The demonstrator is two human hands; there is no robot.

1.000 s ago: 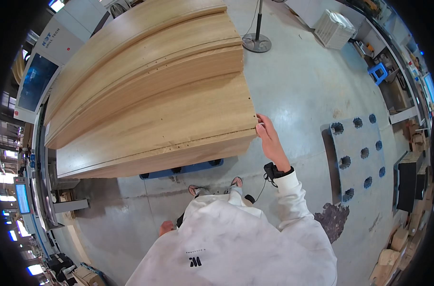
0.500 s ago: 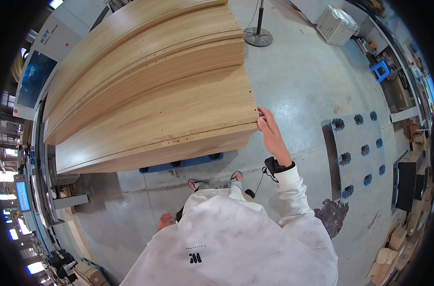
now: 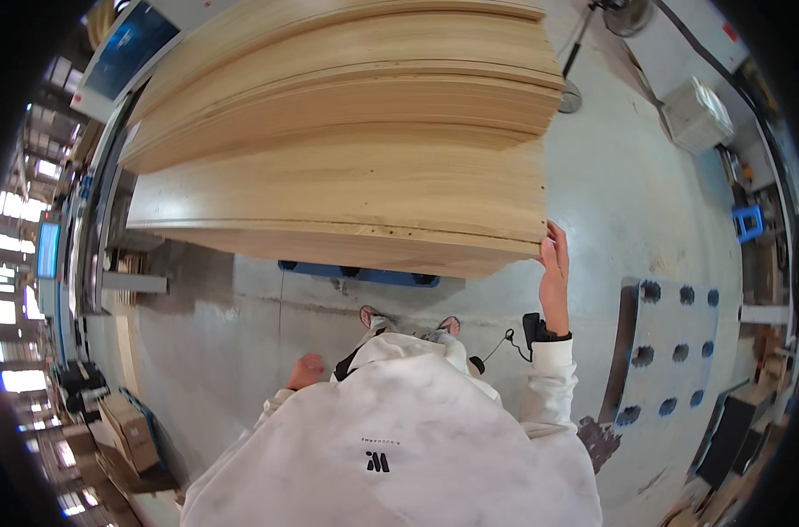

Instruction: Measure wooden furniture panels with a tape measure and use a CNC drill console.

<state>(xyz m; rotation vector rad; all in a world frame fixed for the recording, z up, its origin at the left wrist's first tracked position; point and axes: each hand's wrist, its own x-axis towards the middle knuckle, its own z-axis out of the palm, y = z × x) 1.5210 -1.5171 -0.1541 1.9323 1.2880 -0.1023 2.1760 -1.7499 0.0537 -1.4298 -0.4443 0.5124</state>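
Note:
A tall stack of light wood-grain boards (image 3: 452, 167) fills the upper middle, with a row of small drilled holes along the near edge of its front board. At that board's near right corner my right hand (image 3: 555, 272) grips the edge, fingertips curled over the corner. A black band with a device (image 3: 540, 329) sits on my right wrist. Low at my left side, apart from the boards, hangs my left hand (image 3: 307, 371). It looks rounded, and its fingers are too foreshortened to make out.
A blue pallet (image 3: 355, 272) shows under the stack. Another pallet (image 3: 667, 351), with dark round holes, lies on the floor to the right. Beyond the stack's right end are a stand fan (image 3: 571, 95) and a white crate (image 3: 698, 114). Cardboard boxes (image 3: 127, 430) stand at lower left.
The view has turned, so the stack's right end and the right pallet appear shifted within it. My right hand remains on the board's corner; my left hand still hangs low.

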